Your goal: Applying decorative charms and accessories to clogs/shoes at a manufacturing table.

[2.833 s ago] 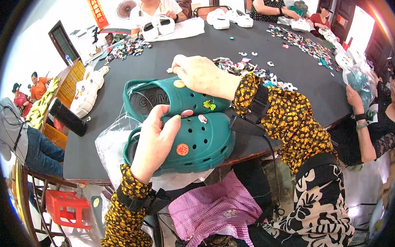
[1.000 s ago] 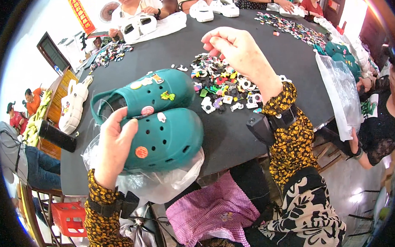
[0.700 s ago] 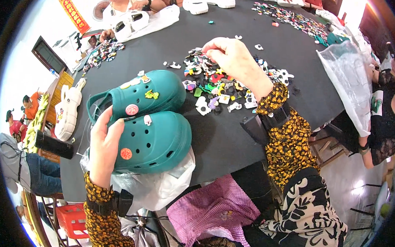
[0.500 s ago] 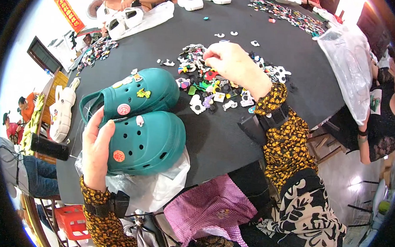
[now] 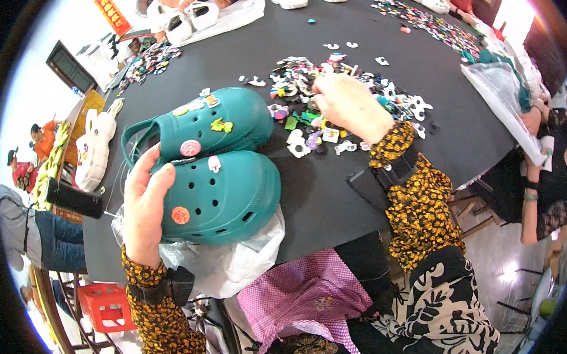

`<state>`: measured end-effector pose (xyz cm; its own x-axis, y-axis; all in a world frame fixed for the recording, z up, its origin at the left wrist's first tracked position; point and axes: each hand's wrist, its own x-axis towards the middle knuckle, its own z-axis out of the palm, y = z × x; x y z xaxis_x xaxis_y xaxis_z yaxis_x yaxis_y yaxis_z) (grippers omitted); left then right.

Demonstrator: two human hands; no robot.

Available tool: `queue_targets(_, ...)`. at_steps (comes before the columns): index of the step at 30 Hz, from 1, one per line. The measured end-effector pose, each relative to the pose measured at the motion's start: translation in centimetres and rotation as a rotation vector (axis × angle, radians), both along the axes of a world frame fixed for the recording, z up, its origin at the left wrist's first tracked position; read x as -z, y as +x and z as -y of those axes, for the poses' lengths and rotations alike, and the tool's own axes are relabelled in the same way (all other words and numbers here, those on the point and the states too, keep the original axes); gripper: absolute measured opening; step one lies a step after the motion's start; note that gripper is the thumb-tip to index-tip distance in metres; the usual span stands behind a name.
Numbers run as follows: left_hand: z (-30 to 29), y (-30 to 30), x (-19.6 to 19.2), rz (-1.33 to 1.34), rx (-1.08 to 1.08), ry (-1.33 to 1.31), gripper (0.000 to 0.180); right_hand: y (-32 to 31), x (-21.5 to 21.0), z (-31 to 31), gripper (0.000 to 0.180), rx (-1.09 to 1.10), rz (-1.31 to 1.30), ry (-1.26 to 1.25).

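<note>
A pair of dark green clogs lies side by side in front of me, toes to the right. My left hand (image 5: 146, 213) grips them at the heel end, fingers and thumb about where the two meet. The far clog (image 5: 248, 116) carries several charms, among them a yellow-green one and a round pink one. On the near clog (image 5: 249, 182) are a small pink charm and a round orange one. My right hand (image 5: 351, 104) reaches over a pile of colourful shoe charms (image 5: 291, 83), fingers bent and closed together at the tips; what they hold, if anything, is hidden.
Under the clogs lies a clear plastic bag (image 5: 250, 241) on the black table (image 5: 320, 197). White clogs (image 5: 97, 147) and a black box-like object (image 5: 74, 198) stand at the left edge. Other people work around the table with charm piles (image 5: 151, 66) and a plastic bag (image 5: 496, 91).
My right hand has dipped lower into the charm pile, its fingers drawn together. The view has shifted slightly; my left hand still grips the clogs. At the right, a person's plastic bag has moved.
</note>
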<state>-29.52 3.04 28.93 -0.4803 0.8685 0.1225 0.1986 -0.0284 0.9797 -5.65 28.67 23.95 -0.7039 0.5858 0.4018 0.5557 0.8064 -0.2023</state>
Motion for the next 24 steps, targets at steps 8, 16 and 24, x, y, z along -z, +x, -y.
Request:
queue_targets(8, -0.1, 0.9, -1.0, -0.002, 0.082, 0.038, 0.040, 0.1, -1.3, 0.6, 0.022, 0.017, -0.219, -0.085)
queue_targets(16, -0.1, 0.4, -0.6, 0.004, 0.051, -0.012, 0.033, -1.4, -2.1, 2.0, 0.014, -0.168, -0.624, -0.496)
queue_targets(24, -0.1, 0.7, -0.6, -0.040, 0.048, -0.006, 0.030, -2.2, -3.9, 4.8, 0.015, -0.302, -0.760, -0.858)
